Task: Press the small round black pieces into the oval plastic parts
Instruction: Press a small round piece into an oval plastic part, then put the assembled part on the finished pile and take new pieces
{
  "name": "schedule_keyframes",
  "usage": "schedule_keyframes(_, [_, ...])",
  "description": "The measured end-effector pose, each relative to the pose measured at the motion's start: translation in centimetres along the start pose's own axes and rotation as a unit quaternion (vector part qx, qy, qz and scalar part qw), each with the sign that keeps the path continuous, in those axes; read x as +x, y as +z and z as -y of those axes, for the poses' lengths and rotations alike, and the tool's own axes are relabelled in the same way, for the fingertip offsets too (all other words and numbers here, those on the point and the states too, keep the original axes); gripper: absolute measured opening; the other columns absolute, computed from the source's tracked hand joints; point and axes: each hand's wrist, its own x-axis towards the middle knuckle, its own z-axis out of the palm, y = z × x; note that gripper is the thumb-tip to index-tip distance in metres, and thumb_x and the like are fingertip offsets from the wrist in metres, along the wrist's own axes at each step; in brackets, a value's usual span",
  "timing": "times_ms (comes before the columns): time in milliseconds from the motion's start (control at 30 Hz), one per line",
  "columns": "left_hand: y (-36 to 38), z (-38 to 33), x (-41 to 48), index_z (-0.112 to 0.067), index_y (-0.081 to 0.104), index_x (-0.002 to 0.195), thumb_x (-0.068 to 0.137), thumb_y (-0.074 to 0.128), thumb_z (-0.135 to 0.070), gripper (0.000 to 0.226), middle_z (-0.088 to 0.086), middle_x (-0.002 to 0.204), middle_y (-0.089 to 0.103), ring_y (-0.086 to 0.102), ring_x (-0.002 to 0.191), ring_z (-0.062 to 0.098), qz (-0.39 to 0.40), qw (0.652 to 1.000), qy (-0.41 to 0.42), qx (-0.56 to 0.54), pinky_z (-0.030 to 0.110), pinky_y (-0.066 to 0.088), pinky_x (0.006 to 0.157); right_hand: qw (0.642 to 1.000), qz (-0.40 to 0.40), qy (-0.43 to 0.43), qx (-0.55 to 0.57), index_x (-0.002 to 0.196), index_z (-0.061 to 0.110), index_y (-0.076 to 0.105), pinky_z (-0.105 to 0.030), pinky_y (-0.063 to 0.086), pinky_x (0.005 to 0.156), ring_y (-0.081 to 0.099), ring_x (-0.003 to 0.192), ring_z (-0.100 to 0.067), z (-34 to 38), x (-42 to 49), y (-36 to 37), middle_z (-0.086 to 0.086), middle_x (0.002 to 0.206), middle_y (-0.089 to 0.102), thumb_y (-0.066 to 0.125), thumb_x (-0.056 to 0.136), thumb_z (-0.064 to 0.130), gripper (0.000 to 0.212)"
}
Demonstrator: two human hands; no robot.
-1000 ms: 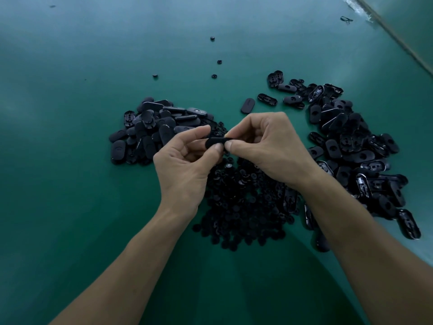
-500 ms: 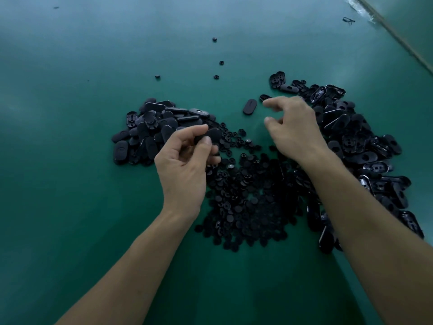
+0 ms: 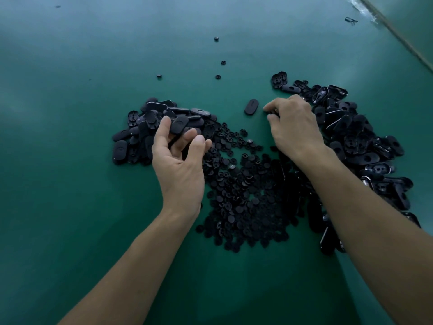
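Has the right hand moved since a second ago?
Yes: the right hand went away from the person and rightward; its fingertips now sit just right of the lone oval part.

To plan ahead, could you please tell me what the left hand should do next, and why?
Probably drop the oval part onto the left pile: the left hand holds it at its fingertips just above that pile, while the right hand is by the right pile.
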Motion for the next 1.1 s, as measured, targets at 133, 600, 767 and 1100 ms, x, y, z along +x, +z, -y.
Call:
schedule_keyframes(133, [-0.1, -0.1, -0.1, -0.011, 0.023, 0.158, 0.09, 0.065, -0.007, 0.08, 0.012, 0.148, 0.04, 0.061, 0.11, 0.003, 0.006, 1.0, -0.001, 0.027, 0.03, 0.056, 0.095, 0.999, -0.053, -0.004, 0.009, 0.126, 0.01, 0.066, -0.042, 0.055, 0.093, 0.066, 0.105, -0.033, 0.4, -0.5, -0.7, -0.017, 0.117, 0.068, 0.047, 0.103, 0.005, 0.031])
schedule_keyframes(600, [0.0, -0.1, -0.8, -0.019, 0.072, 0.109, 0.094, 0.069, -0.013, 0.017, -0.005, 0.088, 0.073, 0.071, 0.081, 0.014, 0.099, 0.989, 0.066, 0.088, 0.026, 0.06, 0.069, 0.881, 0.15, -0.094, 0.439, 0.101, 0.025, 0.074, -0.013, 0.05, 0.068, 0.066, 0.075, -0.003, 2.7, -4.6, -2.1, 0.009, 0.087, 0.076, 0.064, 0.095, 0.001, 0.027])
schedule_keyframes(767, [0.1, -0.3, -0.9, -0.016, 0.073, 0.103, 0.094, 0.069, -0.006, 0.014, -0.004, 0.087, 0.076, 0.07, 0.08, 0.009, 0.116, 0.986, 0.06, 0.107, 0.022, 0.057, 0.07, 0.874, 0.165, -0.108, 0.445, 0.101, 0.025, 0.074, -0.026, 0.057, 0.083, 0.07, 0.084, -0.01, 3.0, -5.0, -1.4, 0.001, 0.09, 0.076, 0.07, 0.091, 0.003, 0.024])
schedule_keyframes(1100, [0.0, -0.3, -0.7, -0.016, 0.074, 0.097, 0.096, 0.065, -0.005, 0.014, 0.001, 0.087, 0.076, 0.073, 0.08, 0.016, 0.092, 0.99, 0.055, 0.092, 0.024, 0.057, 0.07, 0.881, 0.127, -0.057, 0.452, 0.091, 0.016, 0.076, -0.014, 0.05, 0.063, 0.067, 0.066, -0.004, 2.9, -5.3, -0.6, 0.003, 0.075, 0.075, 0.076, 0.088, 0.015, 0.003])
